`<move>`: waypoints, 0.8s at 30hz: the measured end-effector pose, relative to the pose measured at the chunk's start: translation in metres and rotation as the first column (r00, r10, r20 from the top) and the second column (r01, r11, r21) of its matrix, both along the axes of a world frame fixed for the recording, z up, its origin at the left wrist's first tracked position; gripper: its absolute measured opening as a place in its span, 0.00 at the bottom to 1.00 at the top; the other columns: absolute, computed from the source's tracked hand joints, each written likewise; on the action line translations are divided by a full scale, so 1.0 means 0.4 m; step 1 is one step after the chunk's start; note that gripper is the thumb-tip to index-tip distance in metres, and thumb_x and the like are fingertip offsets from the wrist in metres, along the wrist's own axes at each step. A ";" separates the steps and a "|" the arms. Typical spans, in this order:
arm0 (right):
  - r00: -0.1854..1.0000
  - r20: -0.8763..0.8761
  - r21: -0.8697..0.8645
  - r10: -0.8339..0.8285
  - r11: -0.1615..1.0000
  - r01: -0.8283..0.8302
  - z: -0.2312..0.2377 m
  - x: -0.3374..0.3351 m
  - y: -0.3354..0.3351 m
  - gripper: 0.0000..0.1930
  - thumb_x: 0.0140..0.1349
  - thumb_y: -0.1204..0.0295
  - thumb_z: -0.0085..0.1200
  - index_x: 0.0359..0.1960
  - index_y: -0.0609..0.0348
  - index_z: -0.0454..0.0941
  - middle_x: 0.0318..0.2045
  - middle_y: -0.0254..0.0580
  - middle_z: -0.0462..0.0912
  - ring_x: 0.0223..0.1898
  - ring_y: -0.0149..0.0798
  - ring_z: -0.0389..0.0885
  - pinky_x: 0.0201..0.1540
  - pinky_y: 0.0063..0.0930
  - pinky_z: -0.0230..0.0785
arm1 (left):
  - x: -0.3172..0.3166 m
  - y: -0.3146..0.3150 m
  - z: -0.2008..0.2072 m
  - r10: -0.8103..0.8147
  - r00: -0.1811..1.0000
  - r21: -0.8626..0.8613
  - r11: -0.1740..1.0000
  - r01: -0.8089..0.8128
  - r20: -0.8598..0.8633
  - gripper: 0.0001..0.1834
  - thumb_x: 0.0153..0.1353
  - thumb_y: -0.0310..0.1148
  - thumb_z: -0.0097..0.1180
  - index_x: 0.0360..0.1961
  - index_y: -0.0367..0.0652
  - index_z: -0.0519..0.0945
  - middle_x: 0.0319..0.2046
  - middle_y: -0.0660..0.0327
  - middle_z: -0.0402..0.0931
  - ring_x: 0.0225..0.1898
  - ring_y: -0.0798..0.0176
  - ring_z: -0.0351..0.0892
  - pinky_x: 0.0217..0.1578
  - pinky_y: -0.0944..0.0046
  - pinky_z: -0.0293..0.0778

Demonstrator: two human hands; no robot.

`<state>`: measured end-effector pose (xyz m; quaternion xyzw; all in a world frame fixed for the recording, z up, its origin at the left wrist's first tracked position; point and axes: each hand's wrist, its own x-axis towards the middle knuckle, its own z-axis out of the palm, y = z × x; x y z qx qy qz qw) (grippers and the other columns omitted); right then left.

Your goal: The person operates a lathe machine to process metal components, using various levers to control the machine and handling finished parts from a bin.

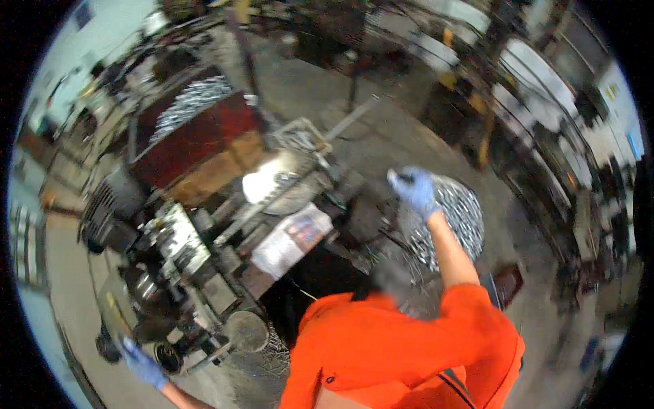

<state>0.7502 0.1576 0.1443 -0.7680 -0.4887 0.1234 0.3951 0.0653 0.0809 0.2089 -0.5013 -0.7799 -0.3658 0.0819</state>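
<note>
Dim, cluttered workshop floor [306, 83]; machine [221, 292] at left. Red bin [211, 146], far left, holds shiny metal pieces; a heap of metal pieces [464, 213] lies right. Right hand [414, 189] above the heap's far left edge, fingers bent, grip unclear. Left hand [142, 361] beside a black wheel [167, 358], blurred; spread or closed, can't tell. Both lots look sizeable; done versus remaining, unclear.

My right hand [415, 192], blue-gloved, right of centre, near a heap of shiny metal pieces [464, 217]. My left hand [143, 365], blue-gloved, lower left, beside a machine [221, 293]. Red bin [204, 142], loaded, upper left. Orange garment [402, 341], lower centre.
</note>
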 end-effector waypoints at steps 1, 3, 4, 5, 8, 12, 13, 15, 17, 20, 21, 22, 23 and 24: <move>0.990 -0.112 0.077 -0.085 0.993 0.094 -0.042 0.112 -0.020 0.22 0.52 0.54 0.60 0.29 0.67 0.80 0.27 0.47 0.83 0.30 0.34 0.80 0.36 0.28 0.71 | 0.052 -0.013 0.041 0.110 0.979 -0.046 0.994 -0.104 0.172 0.31 0.66 0.52 0.37 0.58 0.35 0.65 0.58 0.48 0.65 0.55 0.54 0.67 0.52 0.59 0.66; 0.939 -0.150 0.124 -0.310 0.936 0.329 -0.117 0.327 -0.091 0.22 0.52 0.54 0.60 0.31 0.66 0.81 0.29 0.48 0.83 0.32 0.38 0.82 0.38 0.27 0.71 | -0.049 -0.038 -0.016 -0.029 0.897 0.155 0.987 -0.044 0.441 0.32 0.65 0.54 0.39 0.55 0.34 0.69 0.45 0.51 0.74 0.44 0.56 0.73 0.46 0.60 0.69; 0.895 0.070 -0.039 -0.441 0.895 0.444 -0.109 0.370 -0.133 0.23 0.52 0.52 0.58 0.32 0.66 0.81 0.29 0.51 0.83 0.34 0.44 0.82 0.40 0.28 0.71 | -0.087 -0.066 -0.025 0.189 0.962 0.321 0.940 -0.119 -0.197 0.21 0.65 0.44 0.46 0.30 0.36 0.81 0.16 0.58 0.74 0.15 0.64 0.70 0.16 0.64 0.68; 0.878 0.144 -0.091 -0.456 0.878 0.470 -0.054 0.332 -0.169 0.26 0.51 0.49 0.57 0.31 0.65 0.81 0.30 0.55 0.82 0.37 0.48 0.82 0.41 0.32 0.71 | -0.044 -0.084 -0.001 0.229 0.970 0.333 0.924 -0.190 -0.080 0.21 0.66 0.44 0.46 0.28 0.36 0.80 0.14 0.58 0.73 0.15 0.63 0.69 0.16 0.64 0.68; 0.897 0.287 -0.497 -0.337 0.748 0.440 -0.207 0.426 -0.243 0.29 0.47 0.45 0.57 0.31 0.66 0.81 0.30 0.56 0.81 0.37 0.50 0.81 0.43 0.35 0.71 | 0.096 -0.108 0.057 0.271 0.951 0.348 0.885 -0.308 0.152 0.23 0.66 0.43 0.45 0.23 0.36 0.79 0.12 0.58 0.71 0.14 0.62 0.68 0.16 0.62 0.66; 0.949 0.304 -0.789 0.077 0.579 0.206 -0.318 0.346 -0.208 0.32 0.46 0.43 0.53 0.38 0.63 0.80 0.42 0.59 0.78 0.46 0.52 0.77 0.50 0.38 0.68 | 0.126 -0.119 0.077 0.258 0.965 0.325 0.909 -0.260 0.052 0.23 0.66 0.43 0.44 0.24 0.36 0.79 0.13 0.58 0.72 0.14 0.62 0.68 0.16 0.61 0.67; 0.946 0.297 -0.801 0.130 0.573 0.173 -0.345 0.340 -0.204 0.32 0.45 0.44 0.54 0.40 0.62 0.80 0.45 0.57 0.77 0.48 0.50 0.76 0.51 0.37 0.68 | 0.131 -0.112 0.080 0.245 0.969 0.316 0.917 -0.241 0.028 0.23 0.66 0.43 0.43 0.23 0.36 0.79 0.13 0.58 0.72 0.13 0.62 0.67 0.16 0.61 0.67; 0.929 0.290 -0.849 0.231 0.510 0.138 -0.381 0.339 -0.188 0.30 0.46 0.46 0.54 0.41 0.59 0.80 0.47 0.54 0.77 0.49 0.49 0.76 0.52 0.37 0.67 | 0.108 -0.111 0.072 0.224 0.973 0.262 0.938 -0.229 0.050 0.24 0.67 0.44 0.43 0.23 0.35 0.79 0.14 0.58 0.72 0.15 0.63 0.68 0.17 0.62 0.67; 0.911 0.281 -0.880 0.302 0.459 0.120 -0.402 0.335 -0.162 0.28 0.47 0.48 0.54 0.42 0.58 0.80 0.48 0.52 0.76 0.50 0.48 0.75 0.52 0.37 0.67 | 0.120 -0.103 0.081 0.207 0.968 0.247 0.939 -0.237 0.144 0.25 0.67 0.43 0.43 0.22 0.34 0.78 0.14 0.58 0.72 0.15 0.62 0.68 0.18 0.61 0.67; 0.912 0.222 -0.922 0.344 0.377 0.082 -0.411 0.355 -0.124 0.26 0.50 0.50 0.52 0.42 0.58 0.80 0.48 0.51 0.77 0.51 0.48 0.75 0.53 0.38 0.66 | 0.058 -0.113 0.054 0.153 0.984 0.232 0.964 -0.129 -0.087 0.24 0.66 0.41 0.45 0.21 0.33 0.78 0.14 0.55 0.73 0.14 0.59 0.66 0.17 0.58 0.65; 0.912 0.253 -0.898 0.324 0.429 0.097 -0.434 0.371 -0.121 0.27 0.49 0.48 0.52 0.41 0.59 0.80 0.46 0.52 0.77 0.49 0.49 0.76 0.53 0.38 0.67 | 0.035 -0.120 0.037 0.142 0.978 0.222 0.969 -0.105 -0.155 0.23 0.66 0.41 0.45 0.21 0.33 0.78 0.14 0.54 0.73 0.14 0.58 0.66 0.17 0.58 0.65; 0.909 0.286 -0.870 0.302 0.479 0.115 -0.453 0.384 -0.122 0.28 0.49 0.47 0.52 0.39 0.61 0.80 0.44 0.53 0.78 0.48 0.49 0.77 0.52 0.38 0.67 | 0.065 -0.120 0.043 0.151 0.975 0.209 0.971 -0.116 -0.162 0.23 0.66 0.41 0.45 0.21 0.32 0.78 0.14 0.53 0.73 0.14 0.57 0.66 0.17 0.57 0.64; 0.907 0.318 -0.840 0.277 0.527 0.133 -0.470 0.396 -0.125 0.30 0.48 0.45 0.52 0.38 0.62 0.80 0.43 0.54 0.79 0.46 0.49 0.77 0.51 0.37 0.68 | 0.101 -0.120 0.050 0.159 0.973 0.197 0.972 -0.125 -0.168 0.23 0.66 0.41 0.45 0.22 0.32 0.78 0.14 0.53 0.73 0.15 0.57 0.66 0.17 0.57 0.64; 0.895 0.338 -0.816 0.291 0.565 0.124 -0.466 0.391 -0.124 0.30 0.49 0.44 0.51 0.37 0.63 0.80 0.41 0.55 0.79 0.45 0.50 0.78 0.51 0.37 0.68 | 0.127 -0.124 0.058 0.170 0.969 0.185 0.973 -0.137 -0.179 0.24 0.66 0.41 0.45 0.22 0.32 0.77 0.15 0.52 0.73 0.15 0.56 0.65 0.17 0.56 0.64</move>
